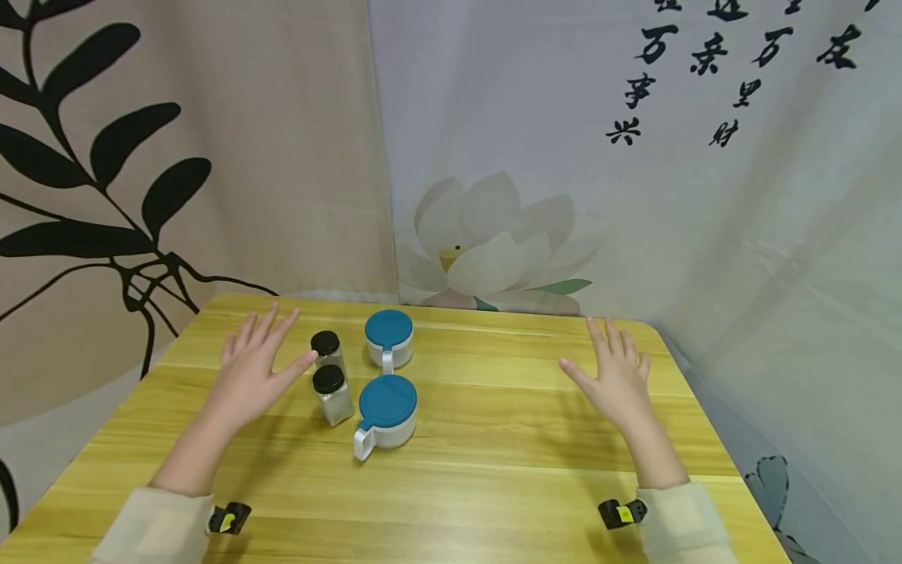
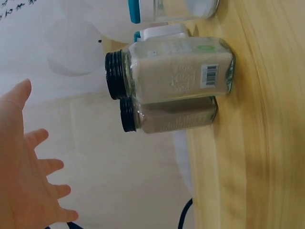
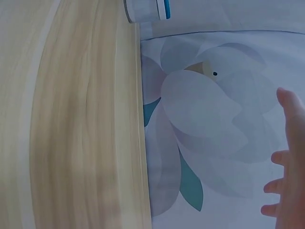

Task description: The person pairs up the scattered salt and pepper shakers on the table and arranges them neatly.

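My left hand (image 1: 252, 382) hovers over the left of the table with its fingers spread, holding nothing. Nearest to its thumb are two square glass jars with black lids: a front jar (image 1: 335, 398) with pale contents and a back jar (image 1: 328, 346). In the left wrist view the front jar (image 2: 181, 71) shows a barcode, and the back jar (image 2: 178, 114) is partly hidden behind it. Right of them stand two blue-lidded containers with white handles, one in front (image 1: 389, 407), one behind (image 1: 389, 333). Over the table's right side, my right hand (image 1: 616, 380) is spread and holds nothing.
The wooden table (image 1: 486, 470) reaches back to a hanging cloth (image 1: 507, 117) printed with a lotus and black characters. Another cloth (image 1: 296, 157) with dark leaves hangs at the left. A wrist camera (image 1: 229, 518) sits by the left cuff, another (image 1: 622, 514) by the right.
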A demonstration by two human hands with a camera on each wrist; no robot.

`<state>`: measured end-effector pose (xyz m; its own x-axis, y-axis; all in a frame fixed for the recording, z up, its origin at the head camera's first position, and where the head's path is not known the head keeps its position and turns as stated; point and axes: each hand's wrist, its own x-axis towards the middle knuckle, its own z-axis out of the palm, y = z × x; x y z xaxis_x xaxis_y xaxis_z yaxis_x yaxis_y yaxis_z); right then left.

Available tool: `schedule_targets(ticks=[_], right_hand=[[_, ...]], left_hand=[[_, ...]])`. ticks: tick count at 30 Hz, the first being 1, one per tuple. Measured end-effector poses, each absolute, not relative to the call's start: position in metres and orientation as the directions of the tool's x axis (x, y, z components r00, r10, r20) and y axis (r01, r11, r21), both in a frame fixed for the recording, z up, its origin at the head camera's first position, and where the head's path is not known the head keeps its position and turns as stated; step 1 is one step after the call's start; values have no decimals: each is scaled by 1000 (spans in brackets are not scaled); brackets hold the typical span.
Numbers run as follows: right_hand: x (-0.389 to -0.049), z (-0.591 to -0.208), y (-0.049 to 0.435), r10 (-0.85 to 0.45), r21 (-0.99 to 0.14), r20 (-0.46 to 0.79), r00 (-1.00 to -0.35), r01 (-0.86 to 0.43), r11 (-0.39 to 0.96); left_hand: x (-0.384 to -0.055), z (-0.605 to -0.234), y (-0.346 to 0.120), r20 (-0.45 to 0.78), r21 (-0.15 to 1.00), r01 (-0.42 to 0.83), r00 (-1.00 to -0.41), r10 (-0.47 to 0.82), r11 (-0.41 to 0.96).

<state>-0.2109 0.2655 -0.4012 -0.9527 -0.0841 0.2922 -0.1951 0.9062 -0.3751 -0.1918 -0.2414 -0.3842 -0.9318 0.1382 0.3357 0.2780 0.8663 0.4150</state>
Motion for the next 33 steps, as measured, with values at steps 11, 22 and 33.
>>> schedule_targets(ticks=[11,22,33], right_hand=[[-206,-410,259,-76,-414,311,-947,-207,886],[-200,-418,247,-80,-468,314,-946,-228,854],[-197,-424,232,-75,-510,305,-949,-230,829]], left_hand=[[-188,-393,-243,379,470,301,-918,118,830],[-184,-404,-240,401,512,309,-911,95,802],[-184,-414,-237,419,551,325,-904,81,769]])
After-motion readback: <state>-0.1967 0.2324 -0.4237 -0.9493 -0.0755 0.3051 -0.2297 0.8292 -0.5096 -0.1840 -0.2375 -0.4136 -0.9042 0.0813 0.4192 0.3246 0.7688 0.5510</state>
